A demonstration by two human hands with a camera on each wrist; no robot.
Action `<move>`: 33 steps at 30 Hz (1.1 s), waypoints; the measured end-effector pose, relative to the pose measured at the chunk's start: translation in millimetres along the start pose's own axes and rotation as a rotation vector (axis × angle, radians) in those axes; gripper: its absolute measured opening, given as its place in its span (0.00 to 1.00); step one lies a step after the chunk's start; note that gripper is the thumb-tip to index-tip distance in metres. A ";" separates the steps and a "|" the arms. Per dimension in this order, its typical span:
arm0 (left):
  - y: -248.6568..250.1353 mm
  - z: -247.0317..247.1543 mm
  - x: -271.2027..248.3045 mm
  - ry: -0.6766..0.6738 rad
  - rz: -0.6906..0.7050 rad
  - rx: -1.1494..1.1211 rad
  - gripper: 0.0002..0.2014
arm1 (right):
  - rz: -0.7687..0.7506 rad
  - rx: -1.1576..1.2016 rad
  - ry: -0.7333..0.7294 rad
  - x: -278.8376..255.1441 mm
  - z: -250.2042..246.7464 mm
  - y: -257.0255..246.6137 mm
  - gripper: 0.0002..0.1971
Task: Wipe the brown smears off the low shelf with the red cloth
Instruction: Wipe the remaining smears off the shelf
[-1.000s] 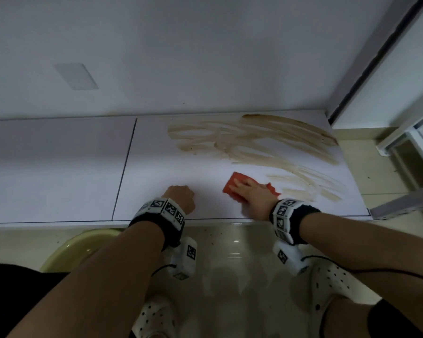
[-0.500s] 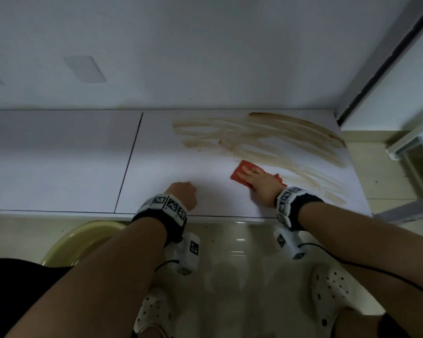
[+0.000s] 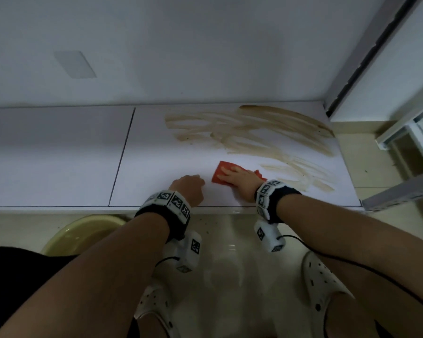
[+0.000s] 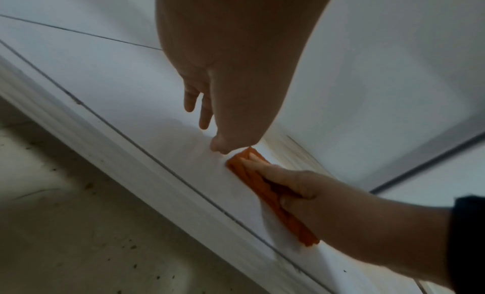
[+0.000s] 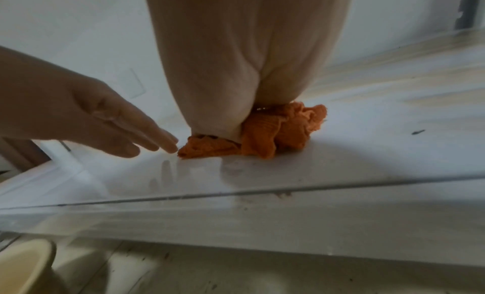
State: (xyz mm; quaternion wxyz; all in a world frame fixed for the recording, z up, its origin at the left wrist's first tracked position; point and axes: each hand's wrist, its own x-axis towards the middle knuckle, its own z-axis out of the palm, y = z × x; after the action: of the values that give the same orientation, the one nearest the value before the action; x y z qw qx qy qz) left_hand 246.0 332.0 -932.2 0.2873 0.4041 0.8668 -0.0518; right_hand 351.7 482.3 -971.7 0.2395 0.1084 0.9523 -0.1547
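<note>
Right hand (image 3: 241,182) lies flat on cloth (image 3: 220,173), fingers straight, pressing it to shelf (image 3: 156,152) near front edge. Left hand (image 3: 187,186) just beside cloth, fingers extended and loose, tips on shelf, grasping nothing. Smears (image 3: 266,132) spread behind and right of cloth. Yellow basin (image 3: 78,234) on floor, below left
</note>
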 end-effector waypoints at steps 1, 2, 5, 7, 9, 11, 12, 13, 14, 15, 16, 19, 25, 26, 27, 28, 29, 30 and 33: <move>0.3 -0.3 1.9 -0.006 0.006 -0.009 0.24 | 0.053 0.045 0.005 -8.1 -2.3 9.3 0.34; 0.8 -0.6 3.5 -0.011 0.007 -0.016 0.24 | 0.112 0.094 0.011 -17.8 -4.3 19.4 0.33; 3.6 2.5 8.5 -0.039 0.002 -0.015 0.24 | 0.207 0.148 0.000 -46.5 1.4 46.6 0.33; 5.3 6.8 10.4 -0.054 -0.007 -0.024 0.24 | 0.199 0.111 -0.017 -58.7 8.4 49.0 0.35; 6.3 10.6 12.2 -0.044 -0.015 -0.029 0.24 | 0.146 0.059 -0.018 -58.9 13.2 37.4 0.35; 7.6 11.8 13.3 -0.029 -0.018 -0.013 0.24 | 0.055 0.013 -0.010 -47.1 16.0 19.1 0.34; 8.2 11.3 14.0 -0.025 -0.020 0.003 0.24 | 0.011 -0.013 -0.007 -38.1 16.4 9.4 0.33; 8.4 10.7 15.6 -0.024 -0.018 0.020 0.23 | -0.022 -0.040 -0.011 -27.0 16.6 2.2 0.33; 8.6 9.8 17.3 -0.025 -0.012 0.034 0.22 | -0.039 -0.063 -0.021 -16.7 14.4 -3.6 0.32; 9.0 9.1 18.4 -0.028 -0.008 0.045 0.21 | -0.047 -0.076 -0.031 -7.9 11.5 -7.6 0.32; 10.1 8.2 19.0 -0.032 -0.008 0.056 0.20 | -0.051 -0.087 -0.043 -1.1 8.2 -10.0 0.33; 12.3 7.3 21.2 -0.039 -0.019 0.078 0.19 | -0.060 -0.079 -0.055 3.5 0.4 -5.6 0.34; 9.9 7.9 26.6 -0.077 -0.037 0.041 0.22 | 0.205 0.108 -0.033 -53.1 -10.7 45.7 0.34; 9.7 8.3 27.2 -0.076 -0.036 0.043 0.22 | 0.223 0.094 -0.054 -62.3 -9.9 48.1 0.34; 10.1 8.5 27.4 -0.074 -0.036 0.045 0.22 | 0.230 0.082 -0.066 -69.6 -9.6 45.5 0.33; 10.8 8.7 27.4 -0.073 -0.039 0.049 0.22 | 0.223 0.071 -0.074 -72.8 -7.9 39.5 0.33; 11.4 9.0 27.2 -0.074 -0.040 0.050 0.21 | 0.199 0.051 -0.074 -73.5 -6.2 30.2 0.33; 12.0 9.3 26.7 -0.073 -0.040 0.048 0.21 | 0.156 0.020 -0.069 -69.7 -2.6 19.9 0.34; 13.1 9.2 25.0 -0.059 -0.044 0.049 0.22 | 0.016 -0.105 -0.059 -45.7 9.0 -7.6 0.36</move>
State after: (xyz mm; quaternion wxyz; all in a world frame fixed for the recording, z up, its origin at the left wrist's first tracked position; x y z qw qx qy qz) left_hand 247.0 354.6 -951.5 0.3016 0.3901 0.8652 -0.0913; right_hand 392.8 466.0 -954.9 0.2740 0.0989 0.9508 -0.1056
